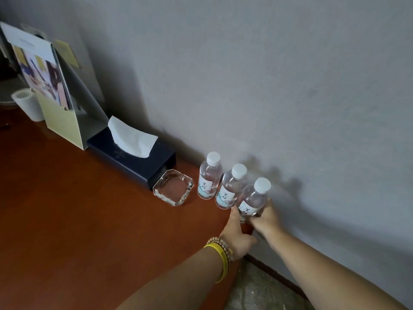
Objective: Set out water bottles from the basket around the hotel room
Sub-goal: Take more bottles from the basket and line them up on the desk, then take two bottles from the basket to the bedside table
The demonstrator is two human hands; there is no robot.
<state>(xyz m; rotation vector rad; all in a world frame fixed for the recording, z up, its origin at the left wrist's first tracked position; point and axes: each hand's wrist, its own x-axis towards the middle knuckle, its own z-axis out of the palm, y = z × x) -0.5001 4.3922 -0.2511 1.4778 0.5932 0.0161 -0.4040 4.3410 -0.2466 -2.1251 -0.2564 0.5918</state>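
Three small clear water bottles with white caps stand in a row on the reddish-brown desk (67, 209), close to the grey wall. The far bottle (209, 178) and the middle bottle (230, 189) stand free. The nearest bottle (253, 199) sits at the desk's right end, held low between both hands. My right hand (267, 217) wraps its base from the right. My left hand (235, 234), with a yellow band and a bead bracelet at the wrist, presses against its left side. The basket is out of view.
A glass ashtray (173, 186) sits left of the bottles. Behind it lie a dark tissue box (134, 159), a pale leaflet stand (55, 104) and a white roll (29, 104). Patterned carpet (263, 289) shows below the desk's right edge.
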